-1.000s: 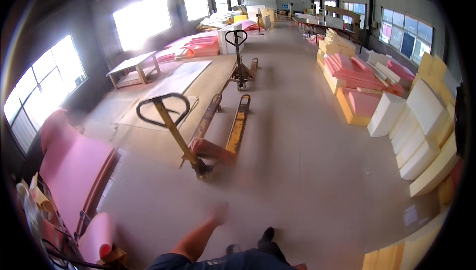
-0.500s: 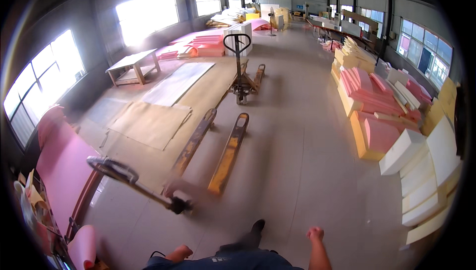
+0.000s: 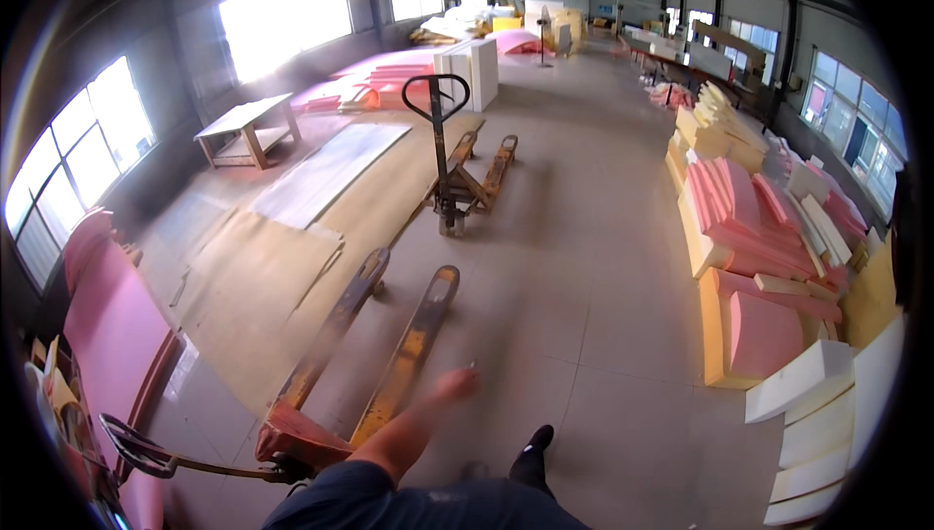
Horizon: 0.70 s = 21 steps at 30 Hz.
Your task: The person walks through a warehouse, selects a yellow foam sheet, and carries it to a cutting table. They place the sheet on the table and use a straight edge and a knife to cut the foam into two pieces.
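Head view: From above, a pale grey floor (image 3: 632,442) ran down a long hall, with the person's dark shirt (image 3: 418,511) and one dark shoe (image 3: 535,442) at the near edge.
Left hand: The bare left hand (image 3: 455,386) reached forward above the floor, just right of a pallet jack's tine. Its fingers looked curled, but blur made it impossible to tell how tightly, or whether they held anything.
Right hand: It was outside the picture, so its grip could not be told.
Worn yellow pallet jack: This worn yellow pallet jack (image 3: 410,350) stood near the floor's near edge, left of centre, tines pointing toward the far end. Its handle (image 3: 131,444) was tilted low to the left, ending in a dark loop. The left forearm overlapped the near part of one tine.
Second pallet jack: Farther off, another pallet jack (image 3: 441,165) stood with its handle upright.
Floor's left side: Brown sheets (image 3: 258,272) and a white panel (image 3: 331,175) lay flat; a low table (image 3: 243,126) stood beyond. Nearer, a large pink sheet (image 3: 117,306) leaned.
Floor's right edge: Pink foam (image 3: 730,209) was piled beside white foam blocks (image 3: 803,384).
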{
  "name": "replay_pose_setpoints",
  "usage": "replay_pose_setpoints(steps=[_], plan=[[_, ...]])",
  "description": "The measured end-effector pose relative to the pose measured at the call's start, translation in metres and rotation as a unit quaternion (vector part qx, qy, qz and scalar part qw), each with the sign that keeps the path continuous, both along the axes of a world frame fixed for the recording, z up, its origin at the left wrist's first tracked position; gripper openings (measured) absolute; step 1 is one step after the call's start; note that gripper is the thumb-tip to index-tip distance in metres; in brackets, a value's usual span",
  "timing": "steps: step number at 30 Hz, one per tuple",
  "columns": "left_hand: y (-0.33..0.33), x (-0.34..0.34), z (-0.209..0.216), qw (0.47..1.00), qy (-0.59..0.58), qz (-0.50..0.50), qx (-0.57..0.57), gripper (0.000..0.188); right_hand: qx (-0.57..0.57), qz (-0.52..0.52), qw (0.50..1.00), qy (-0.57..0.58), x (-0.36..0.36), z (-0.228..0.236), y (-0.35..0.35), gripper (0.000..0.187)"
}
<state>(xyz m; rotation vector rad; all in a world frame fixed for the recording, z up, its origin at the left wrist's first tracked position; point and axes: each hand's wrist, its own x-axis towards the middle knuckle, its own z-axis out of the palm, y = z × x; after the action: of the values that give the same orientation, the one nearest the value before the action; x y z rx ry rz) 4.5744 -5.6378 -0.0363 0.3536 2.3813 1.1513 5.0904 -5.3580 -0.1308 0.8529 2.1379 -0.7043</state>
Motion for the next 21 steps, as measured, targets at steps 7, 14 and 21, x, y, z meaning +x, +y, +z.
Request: replay_pose_setpoints(steps=[7,14,21], plan=[[0.087,-0.087,0.003,0.941,0.099,-0.186,-0.264,0.029,-0.014,-0.223,0.974,0.021,-0.273,0.022,0.230,0.016],[0.052,-0.163,-0.073,0.842,-0.211,-0.224,-0.442,0.023,-0.096,-0.391,0.851,0.338,-0.571,0.105,0.435,0.010],[0.163,-0.357,-0.081,0.839,-0.150,-0.274,-0.446,0.017,-0.074,-0.341,0.922,0.170,-0.681,0.039,0.530,0.012]])
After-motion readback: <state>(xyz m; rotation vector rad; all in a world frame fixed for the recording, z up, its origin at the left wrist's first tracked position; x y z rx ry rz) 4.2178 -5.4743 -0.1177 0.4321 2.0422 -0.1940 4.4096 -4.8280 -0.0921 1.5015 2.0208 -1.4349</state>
